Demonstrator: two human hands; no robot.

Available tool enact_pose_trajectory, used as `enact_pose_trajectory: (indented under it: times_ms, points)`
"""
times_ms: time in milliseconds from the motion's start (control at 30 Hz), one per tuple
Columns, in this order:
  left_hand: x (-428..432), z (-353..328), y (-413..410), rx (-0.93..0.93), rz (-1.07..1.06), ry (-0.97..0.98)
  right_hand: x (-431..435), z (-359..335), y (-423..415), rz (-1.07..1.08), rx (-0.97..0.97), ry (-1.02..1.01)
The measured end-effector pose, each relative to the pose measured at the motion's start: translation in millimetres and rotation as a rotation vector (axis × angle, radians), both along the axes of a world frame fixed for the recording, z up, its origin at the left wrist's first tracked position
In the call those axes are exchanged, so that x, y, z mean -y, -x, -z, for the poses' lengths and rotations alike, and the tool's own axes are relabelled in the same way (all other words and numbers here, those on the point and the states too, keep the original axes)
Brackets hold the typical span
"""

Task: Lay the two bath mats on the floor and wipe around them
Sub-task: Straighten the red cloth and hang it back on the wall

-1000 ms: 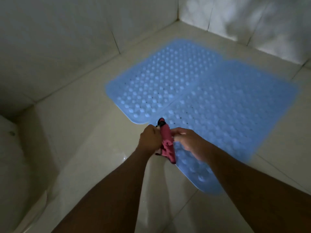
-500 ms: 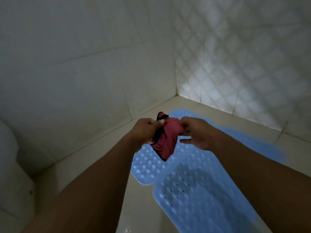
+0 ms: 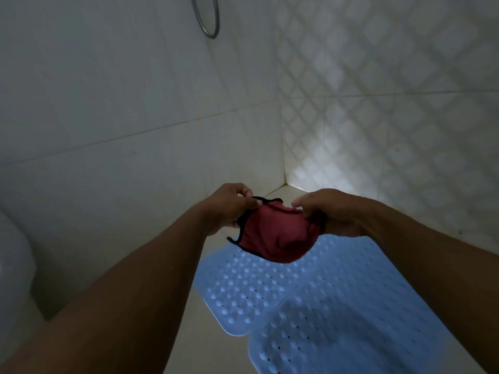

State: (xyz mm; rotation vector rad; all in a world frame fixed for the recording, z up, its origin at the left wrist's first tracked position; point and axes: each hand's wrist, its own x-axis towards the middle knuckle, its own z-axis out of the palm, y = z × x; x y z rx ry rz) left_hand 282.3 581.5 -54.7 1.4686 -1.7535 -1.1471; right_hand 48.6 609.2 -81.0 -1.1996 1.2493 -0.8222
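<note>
Two light blue bubbled bath mats lie flat on the floor, side by side: the far mat (image 3: 251, 290) toward the left wall, the near mat (image 3: 351, 327) at the lower right, their edges overlapping. Above them I hold a red cloth (image 3: 278, 236) with a black hem, spread between both hands. My left hand (image 3: 229, 209) pinches its upper left edge. My right hand (image 3: 329, 211) grips its right side. The cloth hangs in the air, clear of the mats.
Tiled walls meet in a corner (image 3: 285, 182) just behind my hands. A metal ring (image 3: 208, 20) hangs on the wall at the top. A white fixture (image 3: 13, 265) stands at the left edge. Bare cream floor (image 3: 205, 341) lies left of the mats.
My view has tilted up from the floor to the wall corner. Both hands rose with the cloth and pulled it open from a bunched strip to a spread piece.
</note>
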Motion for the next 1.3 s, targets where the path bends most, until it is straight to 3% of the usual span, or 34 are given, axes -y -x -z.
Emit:
enact_pose_trajectory:
  times_ms: [100, 200, 333, 567, 667, 800, 867, 1033, 1167, 1300]
  points:
    - [2, -7, -6, 0.046, 0.023, 0.004, -3, -12, -1, -0.183, -0.192, -0.052]
    - [3, -14, -12, 0.08, 0.037, -0.007, 1, -24, 3, -0.189, -0.327, 0.02]
    - [4, -20, -24, 0.121, 0.011, -0.002, 4, -35, 18, -0.177, -0.241, 0.07]
    - [4, -16, -26, 0.047, -0.017, 0.038, 6, -39, 36, -0.004, -0.297, 0.131]
    - [9, -13, -20, 0.202, -0.023, 0.122, 7, -45, 42, -0.019, -0.442, 0.182]
    - [14, -8, -14, 0.669, 0.025, 0.365, 9, -50, 47, -0.083, -0.74, 0.308]
    - [16, -8, -12, 0.736, 0.01, 0.438, 8, -53, 50, -0.055, -0.77, 0.402]
    - [25, -15, -19, 0.63, -0.058, 0.36, 9, -51, 64, -0.011, -0.8, 0.49]
    - [32, -19, -18, 0.426, -0.098, 0.291, 12, -52, 71, 0.011, -0.722, 0.477]
    - [45, -48, -13, 0.351, -0.088, 0.286, 23, -81, 79, 0.017, -0.666, 0.452]
